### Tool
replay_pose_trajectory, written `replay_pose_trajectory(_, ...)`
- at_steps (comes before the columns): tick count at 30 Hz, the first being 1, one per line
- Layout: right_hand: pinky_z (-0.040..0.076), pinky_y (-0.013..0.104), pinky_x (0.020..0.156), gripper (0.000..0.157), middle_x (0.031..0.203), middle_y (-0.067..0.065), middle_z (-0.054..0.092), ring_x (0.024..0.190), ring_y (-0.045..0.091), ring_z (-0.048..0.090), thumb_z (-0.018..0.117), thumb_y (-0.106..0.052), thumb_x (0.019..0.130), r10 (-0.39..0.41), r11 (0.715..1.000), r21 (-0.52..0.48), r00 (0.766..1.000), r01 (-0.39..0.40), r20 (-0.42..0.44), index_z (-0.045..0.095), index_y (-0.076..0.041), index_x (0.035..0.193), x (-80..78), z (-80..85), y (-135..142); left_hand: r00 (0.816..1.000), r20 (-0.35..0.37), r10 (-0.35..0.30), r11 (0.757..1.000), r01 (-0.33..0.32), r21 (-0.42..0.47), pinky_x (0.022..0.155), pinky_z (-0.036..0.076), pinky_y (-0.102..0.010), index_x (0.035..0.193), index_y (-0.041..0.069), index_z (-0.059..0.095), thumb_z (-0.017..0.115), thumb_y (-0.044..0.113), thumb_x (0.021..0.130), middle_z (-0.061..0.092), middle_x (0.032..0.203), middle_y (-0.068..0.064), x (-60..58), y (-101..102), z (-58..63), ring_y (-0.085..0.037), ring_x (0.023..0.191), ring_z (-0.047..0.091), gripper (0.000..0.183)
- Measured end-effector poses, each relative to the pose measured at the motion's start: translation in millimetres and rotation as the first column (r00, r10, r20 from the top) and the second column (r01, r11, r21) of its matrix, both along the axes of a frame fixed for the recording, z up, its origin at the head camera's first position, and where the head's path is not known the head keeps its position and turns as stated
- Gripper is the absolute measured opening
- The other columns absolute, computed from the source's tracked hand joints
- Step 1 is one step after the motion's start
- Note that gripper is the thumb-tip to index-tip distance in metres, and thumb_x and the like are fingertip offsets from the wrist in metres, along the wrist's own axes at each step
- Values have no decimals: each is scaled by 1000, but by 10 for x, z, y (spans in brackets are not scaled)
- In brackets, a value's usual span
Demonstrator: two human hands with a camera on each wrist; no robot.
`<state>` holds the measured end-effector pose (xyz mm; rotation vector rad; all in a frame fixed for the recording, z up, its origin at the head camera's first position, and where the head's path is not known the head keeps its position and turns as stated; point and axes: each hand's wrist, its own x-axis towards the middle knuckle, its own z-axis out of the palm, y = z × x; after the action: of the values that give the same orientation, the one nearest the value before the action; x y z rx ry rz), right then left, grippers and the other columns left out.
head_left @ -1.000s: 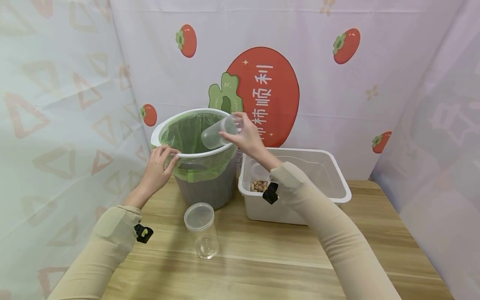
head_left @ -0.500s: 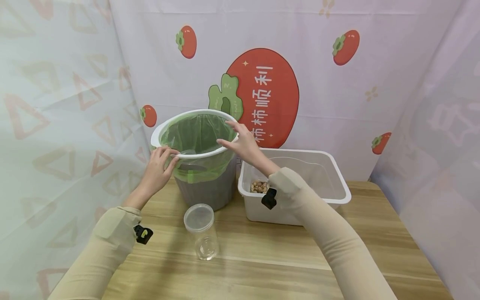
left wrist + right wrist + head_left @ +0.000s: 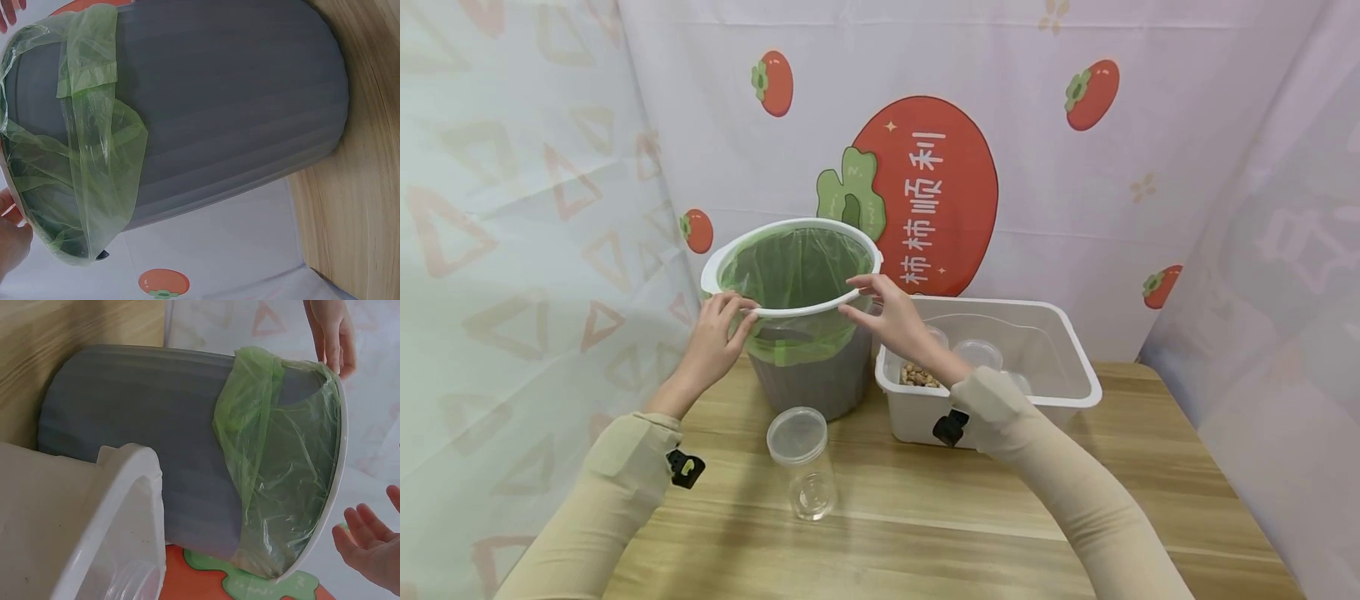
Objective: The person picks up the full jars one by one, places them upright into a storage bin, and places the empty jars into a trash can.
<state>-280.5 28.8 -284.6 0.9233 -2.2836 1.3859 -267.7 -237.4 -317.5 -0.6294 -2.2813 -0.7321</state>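
A grey trash can (image 3: 812,392) with a white rim and a green liner bag (image 3: 786,271) stands at the back left of the table. My left hand (image 3: 718,333) pinches the near left part of its rim, fingers over the top and thumb below. At the right side of the rim is my right hand (image 3: 887,317), holding nothing, fingers spread; in the right wrist view this hand (image 3: 372,550) is apart from the rim. In front of the can, a clear lidded plastic jar (image 3: 803,462) stands upright on the table.
To the right of the can, a white plastic bin (image 3: 1078,346) holds a container of nuts (image 3: 917,375) and clear plastic containers (image 3: 979,354), partly hidden by my right arm. A printed curtain (image 3: 1037,217) hangs behind the wooden table (image 3: 925,533).
The clear cup in my right hand has been let go into the can and is out of sight. My right hand has then moved down along the rim. My left hand stays put.
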Motion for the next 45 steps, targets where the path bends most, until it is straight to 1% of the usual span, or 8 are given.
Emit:
replay_pose_trajectory(5, 43, 37, 87, 36, 108, 14, 54, 101, 25, 52, 66, -14, 79, 40, 999, -9, 998, -41, -56, 54, 0, 111, 78, -67, 8, 1000, 1, -5, 1000, 5, -2, 88, 27, -52, 96, -2, 56, 52, 9, 89, 47, 99, -20, 6, 1, -4, -40, 100, 38, 14)
replay_pose_trajectory(10, 44, 33, 83, 36, 104, 17, 56, 96, 29, 53, 68, -11, 78, 82, 997, 6, 988, -82, -128, 55, 3, 108, 156, -102, -2, 1000, 0, -7, 1000, 7, 3, 87, 26, -52, 96, -2, 56, 51, 10, 89, 47, 99, -21, 3, -1, -6, -40, 100, 38, 15)
replay_pose_trajectory(17, 44, 31, 84, 35, 103, 15, 56, 97, 26, 53, 68, -12, 77, 106, 994, 55, 985, -99, -138, 56, 0, 107, 256, -149, -33, 1000, -5, -6, 1000, 6, 5, 88, 26, -52, 96, -3, 55, 53, 8, 88, 47, 100, -21, -2, 0, -13, -40, 102, 38, 14)
replay_pose_trajectory(23, 44, 34, 84, 35, 101, 14, 57, 94, 25, 55, 70, -11, 75, 136, 989, 76, 975, -124, -178, 57, 0, 106, 319, -217, -67, 1000, -5, -4, 1000, 4, 5, 91, 25, -53, 96, -3, 55, 53, 8, 88, 47, 99, -21, -3, -6, -15, -41, 106, 37, 14)
replay_pose_trajectory(28, 44, 35, 83, 35, 101, 15, 57, 94, 27, 55, 70, -11, 75, 186, 981, 92, 966, -172, -176, 57, 1, 105, 370, -300, -86, 1000, -7, -13, 1000, 13, 2, 91, 25, -53, 96, -3, 56, 53, 7, 88, 47, 98, -21, 4, -4, -7, -41, 104, 37, 13)
replay_pose_trajectory(35, 43, 26, 84, 35, 101, 10, 58, 95, 22, 54, 70, -12, 74, 242, 967, 131, 953, -220, -183, 58, 0, 104, 441, -422, -120, 1000, 2, -13, 1000, 13, -2, 90, 25, -53, 96, -2, 55, 52, 9, 89, 46, 99, -21, 5, -1, -3, -41, 103, 37, 14)
replay_pose_trajectory(40, 42, 24, 87, 34, 103, 9, 56, 100, 19, 54, 71, -13, 74, 284, 953, 155, 946, -261, -154, 58, -2, 104, 493, -513, -162, 1000, 5, -10, 1000, 10, -1, 90, 25, -53, 97, -2, 55, 52, 10, 89, 46, 100, -21, 3, -3, -4, -41, 104, 37, 14)
replay_pose_trajectory(45, 41, 23, 87, 33, 103, 8, 55, 100, 17, 54, 71, -14, 75, 307, 941, 189, 942, -279, -137, 58, -3, 103, 534, -602, -214, 1000, 1, -7, 1000, 7, -2, 91, 25, -52, 97, -2, 56, 52, 10, 89, 47, 100, -21, 3, -4, -4, -41, 105, 37, 15)
